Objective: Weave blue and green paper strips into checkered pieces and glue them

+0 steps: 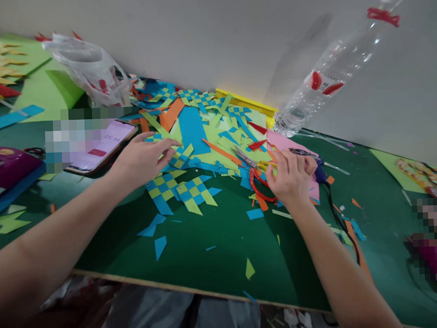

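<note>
My left hand [146, 154] reaches over the paper pile with its fingers stretched apart, holding nothing. Under and beside its fingertips lie blue and light-green woven paper pieces. Two checkered woven paper fish [195, 192] lie flat just in front of it, partly overlapping. My right hand [293, 175] is closed, thumb and bent fingers around the yellow handle of a pair of scissors [259, 184]. The scissors' other handle is a red loop, and their metal blades point up and left over the scraps. Some right fingertips are hidden. Pink paper [289, 141] lies behind that hand.
A clear plastic bottle [319, 84] leans at the wall by a yellow tray edge [245, 102]. A phone [105, 146], a plastic bag [89, 68] and a purple tool [13, 171] are at left. Offcuts dot the green table [221, 250]; a black cord [337, 212] runs at right.
</note>
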Tool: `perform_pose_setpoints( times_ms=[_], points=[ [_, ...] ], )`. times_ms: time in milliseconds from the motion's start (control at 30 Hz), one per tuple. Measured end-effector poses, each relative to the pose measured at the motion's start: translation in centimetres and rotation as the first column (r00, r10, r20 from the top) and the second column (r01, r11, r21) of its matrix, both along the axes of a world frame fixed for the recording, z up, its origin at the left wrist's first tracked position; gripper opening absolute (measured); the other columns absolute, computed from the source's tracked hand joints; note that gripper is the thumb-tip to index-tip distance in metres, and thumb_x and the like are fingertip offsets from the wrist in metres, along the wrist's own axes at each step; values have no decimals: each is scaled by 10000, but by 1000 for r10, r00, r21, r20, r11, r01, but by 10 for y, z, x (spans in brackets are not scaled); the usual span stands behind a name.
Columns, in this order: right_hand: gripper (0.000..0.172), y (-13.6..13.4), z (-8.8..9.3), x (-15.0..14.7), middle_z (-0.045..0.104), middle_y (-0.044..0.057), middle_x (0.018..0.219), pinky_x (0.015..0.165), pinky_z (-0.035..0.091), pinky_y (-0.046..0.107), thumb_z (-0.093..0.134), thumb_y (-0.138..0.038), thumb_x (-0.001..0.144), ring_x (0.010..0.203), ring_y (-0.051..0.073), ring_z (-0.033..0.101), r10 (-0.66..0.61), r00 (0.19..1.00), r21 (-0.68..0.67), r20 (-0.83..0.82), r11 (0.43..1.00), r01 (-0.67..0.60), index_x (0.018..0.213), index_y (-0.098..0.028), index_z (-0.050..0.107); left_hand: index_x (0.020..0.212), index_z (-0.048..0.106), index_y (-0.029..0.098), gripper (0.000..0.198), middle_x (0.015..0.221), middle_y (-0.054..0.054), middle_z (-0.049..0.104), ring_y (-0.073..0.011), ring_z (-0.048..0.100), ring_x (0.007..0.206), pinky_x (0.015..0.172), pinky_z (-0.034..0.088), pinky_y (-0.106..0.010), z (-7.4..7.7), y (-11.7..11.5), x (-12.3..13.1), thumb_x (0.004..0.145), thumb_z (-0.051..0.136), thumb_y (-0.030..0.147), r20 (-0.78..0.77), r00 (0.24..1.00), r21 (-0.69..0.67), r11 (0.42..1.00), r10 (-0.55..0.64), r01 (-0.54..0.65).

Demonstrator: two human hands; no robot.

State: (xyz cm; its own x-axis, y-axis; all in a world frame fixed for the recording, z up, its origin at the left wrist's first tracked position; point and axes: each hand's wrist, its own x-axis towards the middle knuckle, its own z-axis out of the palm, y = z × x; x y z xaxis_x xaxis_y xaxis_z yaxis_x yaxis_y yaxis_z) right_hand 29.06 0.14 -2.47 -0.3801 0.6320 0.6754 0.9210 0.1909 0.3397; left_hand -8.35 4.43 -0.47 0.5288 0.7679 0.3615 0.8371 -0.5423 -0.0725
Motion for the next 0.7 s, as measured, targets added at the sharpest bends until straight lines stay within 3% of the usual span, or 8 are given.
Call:
perform_pose_setpoints(
  times_ms=[100,233,400,700],
  points=[
    [422,0,0,0,644,111,1102,925,310,440,495,-196,819,950,254,573,-5,1000,11,7,1000,5,1236,-161,551,1196,591,171,330,828,-21,756,-133,656,649,1051,396,-426,2,0,0,999,380,331,-1,1000,17,1000,11,-11],
    [434,0,0,0,639,117,1123,935,308,446,490,-190,817,962,255,571,-2,1000,-5,4,1000,2,1246,-159,549,1187,579,178,338,1033,-27,745,-168,686,880,1068,377,-422,0,2,0,951,506,407,23,999,-47,998,-36,37],
    [416,0,0,0,650,102,1125,940,305,429,504,-185,829,960,236,572,26,1000,-2,-5,1000,-26,1241,-158,548,1237,587,162,431,1176,-73,696,-236,641,1062,1081,351,-442,-11,8,-6,891,598,418,-115,989,-120,990,-88,74],
    [370,-1,3,-1,661,97,1099,923,324,427,489,-196,840,921,228,580,9,1000,3,19,1000,-9,1199,-166,572,1251,594,176,395,1102,-74,709,-212,632,1042,1064,363,-400,-18,16,-11,952,491,412,-157,980,-160,982,-124,99]
  ],
)
